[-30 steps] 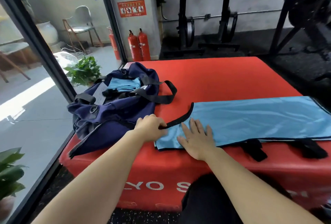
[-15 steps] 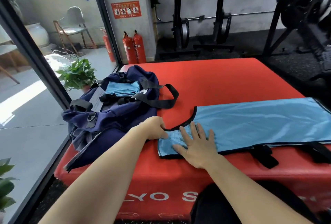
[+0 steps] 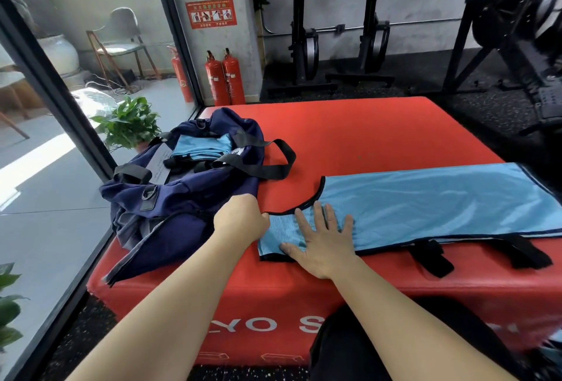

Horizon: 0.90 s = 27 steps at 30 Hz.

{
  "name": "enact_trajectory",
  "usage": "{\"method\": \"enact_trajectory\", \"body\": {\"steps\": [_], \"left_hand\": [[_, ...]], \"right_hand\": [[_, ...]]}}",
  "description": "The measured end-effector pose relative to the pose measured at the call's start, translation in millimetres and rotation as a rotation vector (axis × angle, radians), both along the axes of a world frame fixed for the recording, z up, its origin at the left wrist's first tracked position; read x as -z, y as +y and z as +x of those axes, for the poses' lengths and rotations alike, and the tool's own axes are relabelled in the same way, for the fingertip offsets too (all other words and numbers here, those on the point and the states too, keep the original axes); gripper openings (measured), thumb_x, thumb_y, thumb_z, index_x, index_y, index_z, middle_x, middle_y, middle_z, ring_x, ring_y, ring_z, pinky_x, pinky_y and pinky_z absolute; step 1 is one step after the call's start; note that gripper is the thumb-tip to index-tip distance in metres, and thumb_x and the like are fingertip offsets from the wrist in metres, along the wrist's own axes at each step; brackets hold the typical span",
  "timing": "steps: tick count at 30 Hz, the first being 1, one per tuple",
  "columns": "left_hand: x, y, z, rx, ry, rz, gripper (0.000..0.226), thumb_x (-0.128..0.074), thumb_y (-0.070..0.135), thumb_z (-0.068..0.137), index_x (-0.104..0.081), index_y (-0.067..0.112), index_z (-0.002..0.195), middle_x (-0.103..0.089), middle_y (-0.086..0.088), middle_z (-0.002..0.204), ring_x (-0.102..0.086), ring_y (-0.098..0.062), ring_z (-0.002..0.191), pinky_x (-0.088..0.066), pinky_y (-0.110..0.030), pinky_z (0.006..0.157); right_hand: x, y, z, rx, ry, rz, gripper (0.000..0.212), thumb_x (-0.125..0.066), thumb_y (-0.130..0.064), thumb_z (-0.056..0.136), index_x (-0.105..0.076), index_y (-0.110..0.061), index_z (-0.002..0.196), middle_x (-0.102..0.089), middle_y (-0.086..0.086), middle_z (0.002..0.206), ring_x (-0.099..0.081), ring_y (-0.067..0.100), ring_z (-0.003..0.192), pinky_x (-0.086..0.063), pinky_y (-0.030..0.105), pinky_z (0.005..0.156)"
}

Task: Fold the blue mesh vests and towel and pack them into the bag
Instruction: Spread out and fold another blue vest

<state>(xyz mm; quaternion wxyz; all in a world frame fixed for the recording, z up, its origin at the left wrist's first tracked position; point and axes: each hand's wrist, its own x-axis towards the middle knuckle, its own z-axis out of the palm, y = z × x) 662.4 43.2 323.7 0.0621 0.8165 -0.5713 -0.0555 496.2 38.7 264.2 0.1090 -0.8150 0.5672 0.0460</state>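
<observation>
Head view: left hand (image 3: 241,218) pinches vest (image 3: 425,204) edge, right hand (image 3: 322,240) flat on it w/ fingers spread

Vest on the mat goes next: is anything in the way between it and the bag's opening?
Nothing lies on the red mat between the vest and the bag. A black handle strap does cross the opening on the vest's side, next to folded blue fabric already inside, so it likely needs lifting aside.
</observation>
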Motion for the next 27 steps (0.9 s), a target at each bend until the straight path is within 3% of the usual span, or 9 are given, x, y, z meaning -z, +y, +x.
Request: {"method": "enact_trajectory", "body": {"steps": [7,11,13,15,18,20,24,27], "left_hand": [[14.7,19.5,-23.6,-0.120,0.023,0.028,0.022,-0.062,0.037,0.089,-0.052,0.018,0.088,-0.064,-0.003,0.107,-0.064,-0.027,0.099,-0.042,-0.030,0.069],[18.9,23.9,-33.6,-0.184,0.068,0.037,0.012,-0.058,0.025,0.092,-0.057,0.015,0.098,-0.063,-0.005,0.113,-0.058,-0.026,0.091,-0.040,-0.030,0.071],[19.7,25.1,-38.6,-0.182,0.069,0.015,0.013,-0.054,0.019,0.091,-0.058,0.013,0.102,-0.061,-0.007,0.115,-0.059,-0.027,0.096,-0.041,-0.031,0.071],[19.0,25.2,-44.1,-0.175,0.086,-0.053,0.012,-0.052,0.016,0.091,-0.051,0.012,0.103,-0.061,-0.007,0.111,-0.061,-0.031,0.102,-0.040,-0.033,0.070],[18.2,23.3,-47.8,-0.165,0.200,-0.183,0.018,-0.048,0.010,0.093,-0.035,0.009,0.105,-0.056,-0.006,0.091,-0.058,-0.032,0.083,-0.039,-0.035,0.065],[19.4,22.2,-45.6,-0.145,0.278,-0.222,0.024,-0.045,0.007,0.094,-0.032,0.011,0.114,-0.055,-0.005,0.089,-0.053,-0.030,0.077,-0.039,-0.036,0.064],[20.6,25.4,-37.6,-0.076,0.264,-0.139,0.024,-0.039,0.004,0.093,-0.033,0.021,0.109,-0.060,-0.008,0.093,-0.054,-0.030,0.078,-0.038,-0.035,0.063],[23.2,26.5,-33.8,-0.019,0.245,0.004,0.031,-0.038,0.011,0.094,-0.051,0.026,0.118,-0.049,-0.004,0.110,-0.057,-0.026,0.083,-0.045,-0.034,0.073]], "right_hand": [[-11.6,3.5,-18.5,0.023,-0.001,-0.033,0.083,-0.010,-0.080,0.087,0.015,-0.037,0.153,0.027,0.007,0.159,0.029,0.030,0.145,0.020,0.064,0.109],[-9.0,9.9,-41.0,0.113,0.049,-0.071,0.082,-0.006,-0.079,0.087,0.014,-0.035,0.153,0.026,0.010,0.159,0.030,0.033,0.144,0.022,0.065,0.107],[-7.9,12.3,-52.2,0.157,0.086,-0.089,0.082,-0.005,-0.078,0.088,0.015,-0.033,0.153,0.023,0.013,0.160,0.029,0.034,0.144,0.023,0.065,0.105],[-6.9,13.0,-62.0,0.187,0.098,-0.078,0.082,-0.004,-0.077,0.088,0.015,-0.031,0.153,0.021,0.014,0.160,0.027,0.036,0.145,0.022,0.066,0.105],[-6.3,14.2,-71.6,0.201,0.040,0.020,0.082,-0.007,-0.077,0.089,0.013,-0.031,0.154,0.022,0.013,0.160,0.022,0.036,0.146,0.015,0.067,0.108],[-10.3,14.7,-74.1,0.192,0.022,0.050,0.082,-0.008,-0.076,0.090,0.012,-0.031,0.154,0.021,0.013,0.160,0.020,0.035,0.147,0.014,0.067,0.109],[-28.3,3.5,-83.7,0.200,0.087,-0.103,0.078,-0.008,-0.071,0.093,0.007,-0.027,0.156,0.015,0.015,0.161,0.017,0.032,0.148,0.018,0.064,0.108],[-31.4,-7.7,-107.0,0.238,0.161,-0.136,0.078,-0.009,-0.071,0.093,0.006,-0.027,0.156,0.013,0.016,0.162,0.015,0.034,0.148,0.016,0.064,0.111]]}}
